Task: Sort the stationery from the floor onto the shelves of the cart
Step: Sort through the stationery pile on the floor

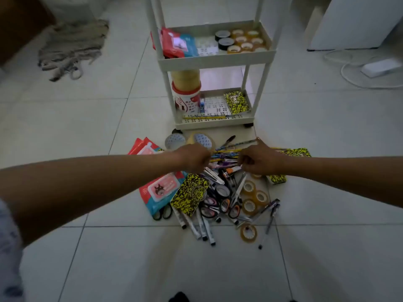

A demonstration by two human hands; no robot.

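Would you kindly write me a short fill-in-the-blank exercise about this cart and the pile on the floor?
1. The rolls of tape sit on the cart's ____ visible shelf.
2. The yellow-and-black notebook on the cart lies on the ____ shelf.
3. Both hands, left hand and right hand, reach over the pile of stationery on the ____.

Missing words: upper; bottom; floor

White cart (214, 56), yellow-and-black speckled notebook (189, 196), red-and-teal wipes pack (162, 190), 2 black tape rolls (224, 39)
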